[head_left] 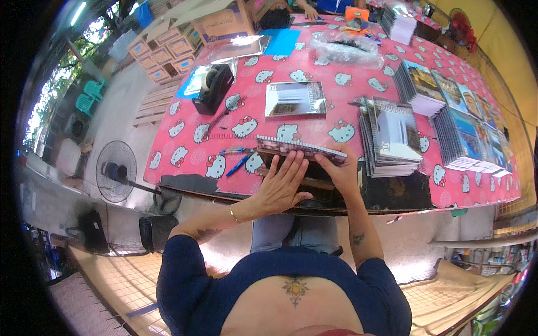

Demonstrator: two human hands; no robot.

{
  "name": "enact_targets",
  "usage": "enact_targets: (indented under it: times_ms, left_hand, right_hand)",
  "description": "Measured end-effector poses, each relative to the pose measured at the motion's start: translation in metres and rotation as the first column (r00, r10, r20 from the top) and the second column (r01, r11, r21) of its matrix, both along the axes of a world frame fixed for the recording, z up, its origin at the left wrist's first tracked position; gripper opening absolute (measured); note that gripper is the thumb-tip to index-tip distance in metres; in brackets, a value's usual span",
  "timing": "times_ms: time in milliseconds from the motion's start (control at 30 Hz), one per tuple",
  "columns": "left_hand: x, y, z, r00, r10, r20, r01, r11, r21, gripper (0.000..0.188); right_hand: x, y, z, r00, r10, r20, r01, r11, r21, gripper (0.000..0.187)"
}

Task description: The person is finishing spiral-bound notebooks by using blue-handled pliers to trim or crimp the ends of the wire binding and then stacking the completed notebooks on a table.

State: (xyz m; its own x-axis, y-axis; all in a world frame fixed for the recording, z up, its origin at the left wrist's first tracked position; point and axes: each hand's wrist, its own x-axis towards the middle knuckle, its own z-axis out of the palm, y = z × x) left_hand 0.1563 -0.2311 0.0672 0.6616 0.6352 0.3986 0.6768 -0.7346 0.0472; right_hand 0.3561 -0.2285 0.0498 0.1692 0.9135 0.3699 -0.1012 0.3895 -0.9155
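A spiral-bound notebook (297,148) stands tilted on its edge at the near side of the pink cartoon-cat tablecloth (314,120). My left hand (283,182) lies flat against the notebook's near face, fingers spread. My right hand (339,168) grips its right end, thumb on top. Under the notebook sits a dark block or tray (314,187) at the table's front edge, partly hidden by my hands. Blue pens (238,159) lie just left of the notebook.
Stacks of spiral notebooks (392,134) (465,134) fill the right side. A silvery sheet (295,98), a black tape dispenser (213,87) and a plastic bag (347,47) lie farther back. Cardboard boxes (224,22) stand beyond. A floor fan (116,171) stands left. Another person's hand (310,11) rests at the far end.
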Motion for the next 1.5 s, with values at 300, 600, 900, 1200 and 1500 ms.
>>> enact_targets:
  times_ms: [300, 600, 900, 1200, 1500]
  left_hand:
    - [-0.005, 0.014, -0.014, 0.989, -0.127, -0.073, 0.132, 0.989, 0.067, 0.089]
    - [0.004, 0.022, 0.017, 0.998, -0.011, -0.056, 0.017, 0.995, 0.097, 0.088]
    - [0.024, 0.045, 0.055, 0.992, 0.114, 0.047, -0.12, 0.981, 0.151, 0.085]
    - [0.029, 0.043, 0.045, 0.998, 0.011, -0.062, -0.004, 0.994, 0.109, 0.088]
    - [0.036, 0.023, 0.022, 0.994, -0.103, 0.037, 0.103, 0.995, 0.014, 0.081]
  right_hand:
    - [-0.007, 0.0, 0.006, 1.0, 0.024, -0.01, -0.024, 0.997, -0.069, 0.016]
    - [-0.014, 0.005, 0.005, 0.995, 0.098, -0.031, -0.097, 0.995, 0.014, 0.028]
    - [0.014, 0.002, -0.006, 0.942, 0.303, 0.143, -0.275, 0.943, -0.186, 0.023]
    - [0.011, -0.001, 0.008, 0.919, 0.34, 0.197, -0.297, 0.929, -0.219, 0.033]
    - [0.018, 0.005, 0.0, 0.91, 0.298, 0.288, -0.273, 0.954, -0.127, 0.033]
